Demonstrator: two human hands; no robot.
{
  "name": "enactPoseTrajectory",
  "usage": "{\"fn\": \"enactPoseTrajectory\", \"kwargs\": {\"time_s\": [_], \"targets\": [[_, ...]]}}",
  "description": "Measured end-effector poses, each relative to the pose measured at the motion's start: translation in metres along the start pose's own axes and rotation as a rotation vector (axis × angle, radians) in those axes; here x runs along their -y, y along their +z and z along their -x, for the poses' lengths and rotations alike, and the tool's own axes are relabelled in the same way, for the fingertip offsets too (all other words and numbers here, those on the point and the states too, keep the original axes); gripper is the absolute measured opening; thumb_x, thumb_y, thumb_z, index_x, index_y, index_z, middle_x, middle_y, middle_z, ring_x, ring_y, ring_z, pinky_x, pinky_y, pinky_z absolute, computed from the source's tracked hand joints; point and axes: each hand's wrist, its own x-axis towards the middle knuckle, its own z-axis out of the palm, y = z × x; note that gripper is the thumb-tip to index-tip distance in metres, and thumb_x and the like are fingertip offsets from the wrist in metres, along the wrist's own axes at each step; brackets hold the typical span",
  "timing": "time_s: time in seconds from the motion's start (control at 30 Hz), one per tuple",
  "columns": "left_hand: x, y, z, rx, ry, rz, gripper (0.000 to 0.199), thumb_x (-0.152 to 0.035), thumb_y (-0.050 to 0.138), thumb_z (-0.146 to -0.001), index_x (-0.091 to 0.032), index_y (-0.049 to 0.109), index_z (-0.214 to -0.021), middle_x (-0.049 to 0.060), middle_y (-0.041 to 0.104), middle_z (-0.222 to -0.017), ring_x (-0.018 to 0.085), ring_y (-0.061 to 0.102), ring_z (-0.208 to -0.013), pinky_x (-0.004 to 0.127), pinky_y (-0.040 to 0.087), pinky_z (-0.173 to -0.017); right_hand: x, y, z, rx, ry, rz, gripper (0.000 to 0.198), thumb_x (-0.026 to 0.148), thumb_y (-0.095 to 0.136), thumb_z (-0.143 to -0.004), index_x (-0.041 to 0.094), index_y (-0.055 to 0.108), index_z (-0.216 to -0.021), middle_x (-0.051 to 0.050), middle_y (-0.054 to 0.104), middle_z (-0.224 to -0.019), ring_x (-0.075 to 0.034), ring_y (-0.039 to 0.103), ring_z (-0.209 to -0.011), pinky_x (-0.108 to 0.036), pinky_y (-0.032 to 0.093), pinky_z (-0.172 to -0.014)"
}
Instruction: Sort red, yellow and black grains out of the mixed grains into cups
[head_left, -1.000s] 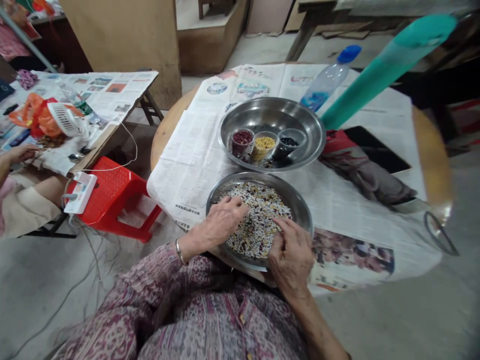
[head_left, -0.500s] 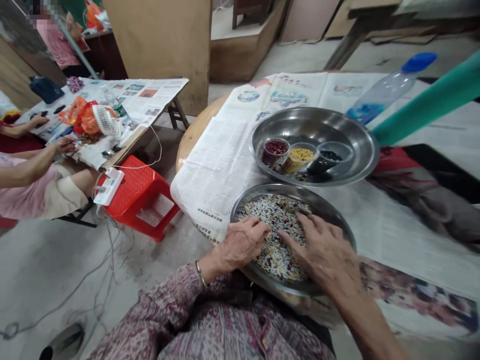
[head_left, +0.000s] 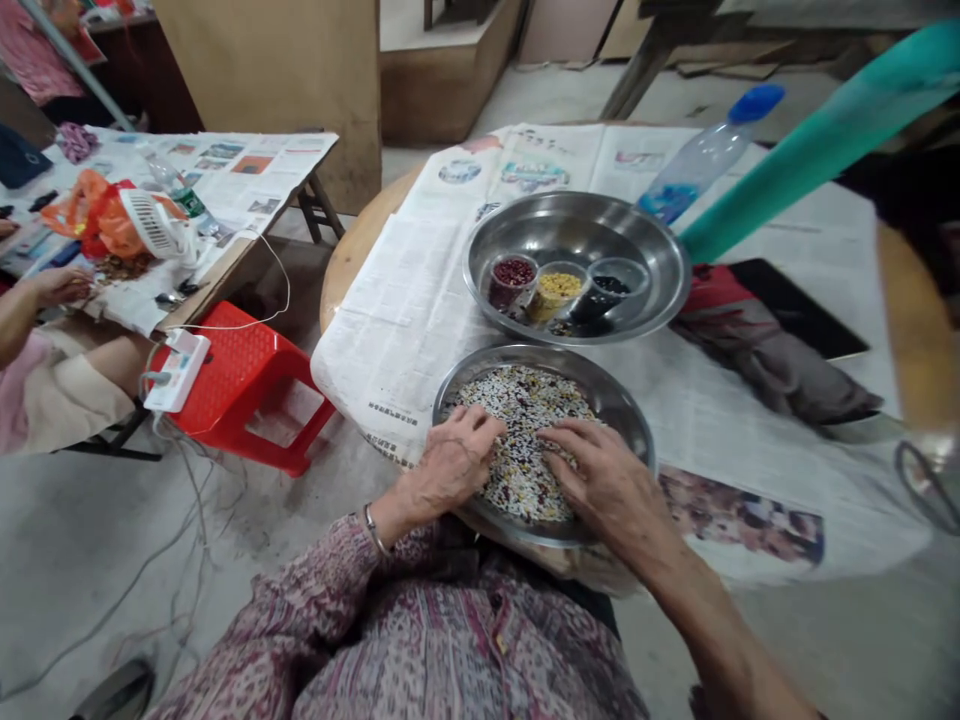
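A shallow steel basin (head_left: 637, 410) holds mixed grains and beans (head_left: 525, 480), white, black, yellow and dark red. Over its left side rests my left hand (head_left: 457, 450), fingers curled down and bunched at the grains; anything in them is too small to make out. My right hand (head_left: 600, 480) reaches in from the right, thumb and fingers apart, tips touching the mix. Behind stands a larger steel basin (head_left: 660, 300) with clear plastic cups: one of red beans (head_left: 514, 272), one of yellow beans (head_left: 559, 286), and a tilted one of black beans (head_left: 609, 288).
Newspaper (head_left: 397, 320) covers the round table. A blue-capped bottle (head_left: 697, 160), a green tube (head_left: 810, 150) and a grey-and-red cloth (head_left: 772, 350) lie beyond the basins. At left are a red stool (head_left: 240, 380) with a power strip (head_left: 178, 370), and a co-worker's hand (head_left: 64, 285).
The view has swung right, so everything sits further left. My right hand has drawn its fingers back from the far rim toward the middle of the grains. My left hand stays at the left side.
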Motion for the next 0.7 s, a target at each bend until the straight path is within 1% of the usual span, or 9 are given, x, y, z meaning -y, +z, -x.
{"fn": "enactPoseTrajectory", "kwargs": {"time_s": [0.1, 0.17, 0.27, 0.33, 0.43, 0.5, 0.57, 0.63, 0.7], "targets": [[0.0, -0.006, 0.003, -0.003, 0.071, 0.035, 0.012, -0.023, 0.057, -0.098, -0.02, 0.059, -0.109, 0.005, 0.057, -0.113, 0.021, 0.052, -0.114, 0.037, 0.05, -0.101, 0.002, -0.001, 0.013, 0.048, -0.068, 0.014, 0.027, 0.035, 0.047, -0.096, 0.022, 0.068, -0.108, -0.009, 0.066, -0.11, -0.026, 0.061, -0.107, -0.042, 0.052, -0.093], [-0.002, -0.012, 0.007, 0.034, 0.115, 0.02, 0.02, -0.029, 0.063, -0.095, -0.018, 0.058, -0.111, 0.007, 0.056, -0.115, 0.023, 0.051, -0.115, 0.039, 0.049, -0.103, 0.002, 0.002, 0.02, 0.056, -0.102, 0.028, 0.031, 0.04, 0.046, -0.097, 0.021, 0.066, -0.113, -0.011, 0.065, -0.114, -0.027, 0.06, -0.111, -0.043, 0.053, -0.094], [-0.009, -0.019, 0.013, 0.139, 0.136, -0.035, 0.033, -0.038, 0.07, -0.09, -0.016, 0.058, -0.113, 0.009, 0.053, -0.119, 0.026, 0.05, -0.114, 0.039, 0.051, -0.097, -0.001, 0.006, 0.024, 0.04, -0.103, 0.095, 0.039, 0.045, 0.048, -0.096, 0.02, 0.062, -0.122, -0.013, 0.062, -0.124, -0.03, 0.058, -0.115, -0.046, 0.053, -0.093], [-0.015, -0.022, 0.015, 0.234, 0.132, -0.054, 0.031, -0.037, 0.068, -0.091, -0.017, 0.058, -0.113, 0.01, 0.053, -0.119, 0.026, 0.052, -0.113, 0.038, 0.053, -0.093, -0.004, 0.008, 0.023, 0.047, -0.101, 0.142, 0.044, 0.046, 0.054, -0.092, 0.022, 0.06, -0.128, -0.015, 0.059, -0.13, -0.033, 0.056, -0.116, -0.048, 0.053, -0.092], [-0.022, -0.02, 0.014, 0.321, 0.104, -0.05, 0.016, -0.021, 0.051, -0.099, -0.017, 0.057, -0.113, 0.01, 0.055, -0.119, 0.023, 0.056, -0.109, 0.035, 0.053, -0.089, -0.007, 0.014, 0.02, 0.086, -0.126, 0.112, 0.042, 0.04, 0.058, -0.089, 0.024, 0.062, -0.128, -0.014, 0.061, -0.127, -0.032, 0.058, -0.113, -0.048, 0.052, -0.092], [-0.023, -0.016, 0.01, 0.311, 0.08, -0.045, 0.024, -0.01, 0.039, -0.099, -0.016, 0.056, -0.116, 0.01, 0.056, -0.117, 0.021, 0.058, -0.106, 0.035, 0.054, -0.089, -0.008, 0.02, 0.016, 0.106, -0.118, 0.034, 0.032, 0.033, 0.054, -0.09, 0.024, 0.066, -0.118, -0.011, 0.066, -0.112, -0.027, 0.063, -0.102, -0.042, 0.054, -0.086], [-0.021, -0.013, 0.002, 0.272, 0.065, -0.053, 0.029, -0.006, 0.035, -0.098, -0.015, 0.054, -0.118, 0.01, 0.058, -0.115, 0.021, 0.059, -0.104, 0.035, 0.054, -0.088, -0.01, 0.027, 0.01, 0.099, -0.084, -0.043, 0.026, 0.027, 0.05, -0.091, 0.024, 0.069, -0.108, -0.008, 0.069, -0.098, -0.022, 0.066, -0.087, -0.036, 0.055, -0.077], [-0.018, -0.012, -0.007, 0.22, 0.066, -0.062, 0.03, -0.005, 0.035, -0.097, -0.013, 0.054, -0.119, 0.01, 0.058, -0.113, 0.021, 0.059, -0.103, 0.034, 0.054, -0.086, -0.012, 0.032, 0.001, 0.068, -0.054, -0.1, 0.027, 0.024, 0.047, -0.091, 0.023, 0.07, -0.105, -0.007, 0.072, -0.095, -0.021, 0.068, -0.082, -0.034, 0.056, -0.075], [-0.015, -0.014, -0.016, 0.166, 0.073, -0.067, 0.031, -0.005, 0.035, -0.097, -0.013, 0.053, -0.121, 0.01, 0.059, -0.112, 0.021, 0.059, -0.104, 0.032, 0.053, -0.086, -0.013, 0.033, -0.01, 0.032, -0.035, -0.126, 0.029, 0.022, 0.046, -0.091, 0.022, 0.07, -0.107, -0.007, 0.075, -0.099, -0.022, 0.07, -0.086, -0.036, 0.056, -0.079]]}}
